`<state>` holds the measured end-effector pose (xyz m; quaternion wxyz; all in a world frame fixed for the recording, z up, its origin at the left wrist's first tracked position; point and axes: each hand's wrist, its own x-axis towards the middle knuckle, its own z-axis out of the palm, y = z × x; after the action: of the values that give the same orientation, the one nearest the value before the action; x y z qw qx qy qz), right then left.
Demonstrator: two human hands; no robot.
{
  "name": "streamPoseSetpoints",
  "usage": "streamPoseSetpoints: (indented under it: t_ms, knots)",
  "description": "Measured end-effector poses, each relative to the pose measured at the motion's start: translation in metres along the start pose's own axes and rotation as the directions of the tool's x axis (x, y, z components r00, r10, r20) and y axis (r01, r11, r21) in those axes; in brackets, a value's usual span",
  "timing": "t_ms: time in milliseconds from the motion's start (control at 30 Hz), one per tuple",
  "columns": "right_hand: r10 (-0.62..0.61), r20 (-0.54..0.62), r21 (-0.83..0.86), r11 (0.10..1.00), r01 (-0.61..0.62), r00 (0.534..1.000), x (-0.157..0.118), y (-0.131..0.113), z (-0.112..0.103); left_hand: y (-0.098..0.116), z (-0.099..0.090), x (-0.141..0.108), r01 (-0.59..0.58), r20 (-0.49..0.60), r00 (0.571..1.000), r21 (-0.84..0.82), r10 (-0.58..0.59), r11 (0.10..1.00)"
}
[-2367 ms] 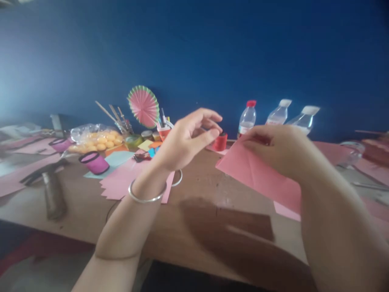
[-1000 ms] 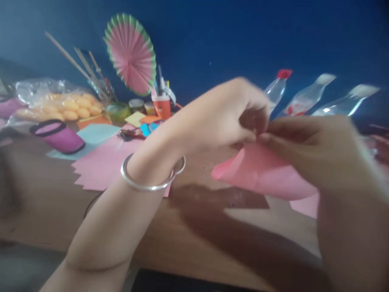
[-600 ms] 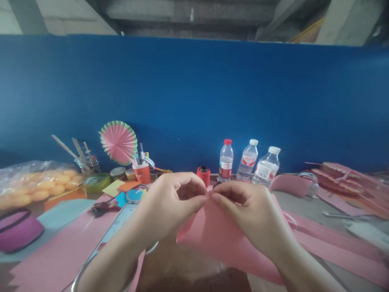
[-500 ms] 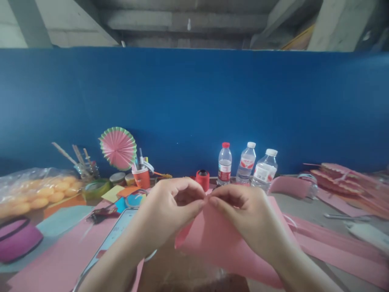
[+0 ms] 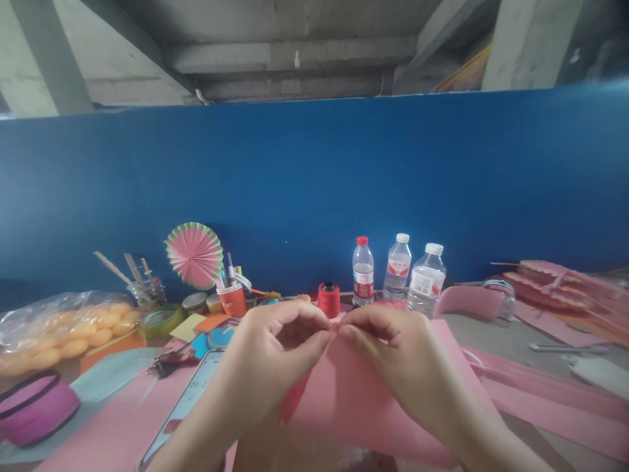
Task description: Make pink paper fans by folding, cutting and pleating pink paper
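Observation:
A sheet of pink paper point(image 5: 363, 406) hangs below my fingers and slopes toward me, its top edge up at the fingertips. My left hand point(image 5: 275, 351) is closed, thumb and index finger pinching that edge. Right beside it, my right hand point(image 5: 400, 357) pinches the same edge, the two sets of fingertips almost touching. A darker pink-red strip point(image 5: 295, 396) shows at the sheet's left side. Just behind the hands stands a red spool of thread point(image 5: 329, 300). The fingers cover the exact spot being pinched.
Three plastic bottles point(image 5: 363, 272) stand at the back. To the left are a pleated paper fan point(image 5: 195, 255), an orange cup of pens point(image 5: 232, 301), a phone point(image 5: 189, 400), a bag of orange balls point(image 5: 73, 331) and a purple pouch point(image 5: 39, 410). Pink paper strips point(image 5: 550, 400) lie right.
The view has shifted a little, so the table items sit slightly lower. Both hands keep their pinch on the pink paper, and the sheet's lower left edge has shifted slightly.

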<state>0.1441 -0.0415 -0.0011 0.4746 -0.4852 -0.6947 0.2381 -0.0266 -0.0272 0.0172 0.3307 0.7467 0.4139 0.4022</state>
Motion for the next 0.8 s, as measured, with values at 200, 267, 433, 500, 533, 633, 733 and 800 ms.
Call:
streamPoseSetpoints:
  t_ms: [200, 267, 433, 500, 533, 633, 733, 800]
  knots:
    - [-0.040, 0.014, 0.060, 0.997, 0.039, 0.999, -0.0019, -0.0036, -0.0029, 0.0009, -0.0001, -0.0014, -0.020, -0.003, 1.000, 0.014, 0.020, 1.000]
    - [-0.059, 0.031, 0.088, 0.995, 0.056, 0.998, -0.0025, -0.0052, -0.0042, 0.0025, -0.0004, -0.0014, -0.008, 0.007, 1.000, 0.013, 0.008, 1.000]
    - [-0.045, 0.036, 0.108, 0.993, 0.041, 0.998, -0.0045, -0.0071, -0.0052, 0.0057, -0.0009, -0.0025, -0.032, -0.006, 0.999, 0.001, 0.032, 1.000]
    - [-0.044, 0.039, 0.112, 0.993, 0.040, 0.998, -0.0046, -0.0069, -0.0053, 0.0058, -0.0009, -0.0038, -0.028, -0.007, 1.000, -0.003, 0.028, 1.000]
    - [-0.045, 0.040, 0.115, 0.993, 0.040, 0.998, -0.0044, -0.0068, -0.0054, 0.0058, -0.0009, -0.0045, -0.026, -0.007, 1.000, -0.002, 0.026, 1.000]
    - [-0.044, 0.036, 0.131, 0.991, 0.039, 0.998, -0.0032, -0.0065, -0.0057, 0.0058, -0.0011, -0.0059, -0.039, -0.008, 0.999, 0.012, 0.039, 0.999]
    - [-0.045, 0.036, 0.153, 0.988, 0.039, 0.998, -0.0020, -0.0067, -0.0056, 0.0064, -0.0015, -0.0062, -0.048, -0.006, 0.999, 0.013, 0.048, 0.999]
    - [-0.047, 0.040, 0.166, 0.985, 0.040, 0.998, -0.0020, -0.0071, -0.0054, 0.0067, -0.0017, -0.0058, -0.042, -0.006, 0.999, 0.013, 0.042, 0.999]
